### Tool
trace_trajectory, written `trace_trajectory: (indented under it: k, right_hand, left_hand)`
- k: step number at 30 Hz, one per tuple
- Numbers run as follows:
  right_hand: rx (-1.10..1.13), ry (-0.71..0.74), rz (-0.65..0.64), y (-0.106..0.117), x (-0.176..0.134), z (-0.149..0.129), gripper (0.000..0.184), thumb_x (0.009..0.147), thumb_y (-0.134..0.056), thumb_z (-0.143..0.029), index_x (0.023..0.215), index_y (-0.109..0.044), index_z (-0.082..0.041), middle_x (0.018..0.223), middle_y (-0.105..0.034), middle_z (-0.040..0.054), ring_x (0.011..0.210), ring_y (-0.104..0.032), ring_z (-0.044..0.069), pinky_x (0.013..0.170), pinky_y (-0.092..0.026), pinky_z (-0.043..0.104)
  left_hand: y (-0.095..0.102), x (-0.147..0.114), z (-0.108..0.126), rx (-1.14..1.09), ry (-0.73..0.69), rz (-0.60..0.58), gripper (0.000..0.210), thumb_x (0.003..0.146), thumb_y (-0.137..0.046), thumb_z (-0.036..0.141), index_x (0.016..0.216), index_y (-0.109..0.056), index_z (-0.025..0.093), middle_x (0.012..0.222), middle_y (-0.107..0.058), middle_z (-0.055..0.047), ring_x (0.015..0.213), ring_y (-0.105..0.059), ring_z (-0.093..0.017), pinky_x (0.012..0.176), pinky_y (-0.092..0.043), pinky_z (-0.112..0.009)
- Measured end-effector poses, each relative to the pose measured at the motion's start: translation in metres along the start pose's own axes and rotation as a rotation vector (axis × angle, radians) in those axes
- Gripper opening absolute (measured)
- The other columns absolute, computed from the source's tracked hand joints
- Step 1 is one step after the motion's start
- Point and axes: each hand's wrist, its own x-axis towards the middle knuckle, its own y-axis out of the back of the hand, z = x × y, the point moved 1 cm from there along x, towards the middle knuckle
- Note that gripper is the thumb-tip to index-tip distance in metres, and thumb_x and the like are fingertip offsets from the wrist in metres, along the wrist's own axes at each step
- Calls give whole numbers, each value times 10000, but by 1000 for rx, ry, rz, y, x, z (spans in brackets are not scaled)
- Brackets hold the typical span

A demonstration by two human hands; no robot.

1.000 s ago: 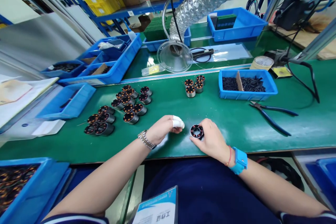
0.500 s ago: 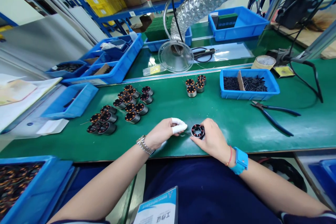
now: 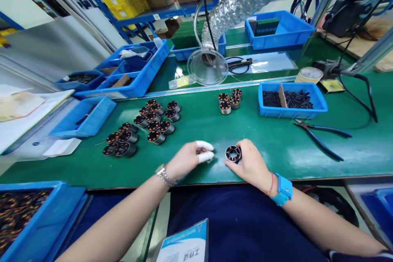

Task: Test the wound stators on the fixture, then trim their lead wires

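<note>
My right hand (image 3: 250,159) grips a motor stator (image 3: 233,154), a short metal ring with dark inner teeth and copper windings, near the table's front edge. Its open face is turned up toward me. To the left of it, my left hand (image 3: 192,157) has thumb and index finger apart, both in white finger cots, with nothing visible between them. A small gap separates that hand from the stator. Farther back stands a small group of stators (image 3: 225,108). More stators (image 3: 156,137) are clustered at the left of the green table.
A blue bin (image 3: 293,111) of short black tubes stands right of the small group, with cutting pliers (image 3: 322,139) in front. A clear fume hood (image 3: 207,66) hangs at the back. Blue trays (image 3: 82,123) line the left, and a stator-filled bin (image 3: 58,204) sits lower left.
My left thumb and index finger have parted from a pinch, and the left hand has drawn slightly left, away from the stator. My right hand keeps its grip.
</note>
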Motion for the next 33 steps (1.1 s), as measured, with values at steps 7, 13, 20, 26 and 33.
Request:
trace_trajectory:
  k: [7,13,20,26,33]
  right_hand:
    - [110,112,-123,8,-1,7,450,744,-635,-324,1125,-439,-186,1069,-538,90,996,-475,228,835,-399,380]
    - [-102,15,-64,5,1,-4,226,762,-582,-368,816,-473,-177,838,-517,75,777,-455,208,680,-376,340]
    - [-146,2,-24,1,-1,-4,222,751,-576,-355,788,-449,-177,812,-501,61,754,-429,197,664,-348,317]
    - [-133,-4,-34,1,0,-3,244,746,-591,-365,802,-450,-174,832,-509,64,772,-440,200,679,-356,318]
    - [-166,-13,2,1,-2,-3,276,737,-609,-385,784,-432,-178,802,-503,59,752,-439,203,652,-361,322]
  left_hand:
    - [-37,-1,1,29,-137,-95,138,703,-618,296,719,-618,160,736,-641,-25,688,-562,-135,675,-444,-257]
    - [-12,-8,25,131,-328,87,115,705,-622,261,654,-609,159,712,-602,-11,674,-536,-121,663,-421,-241]
    - [0,-5,29,48,-33,-1,247,714,-594,387,726,-601,141,668,-584,-17,619,-528,-131,576,-430,-248]
    - [-24,5,30,197,-123,-117,187,713,-589,333,704,-611,148,701,-620,-19,652,-544,-131,622,-425,-245]
    - [-10,-5,35,176,-262,201,153,716,-617,302,731,-611,150,737,-627,-22,699,-567,-139,694,-437,-274]
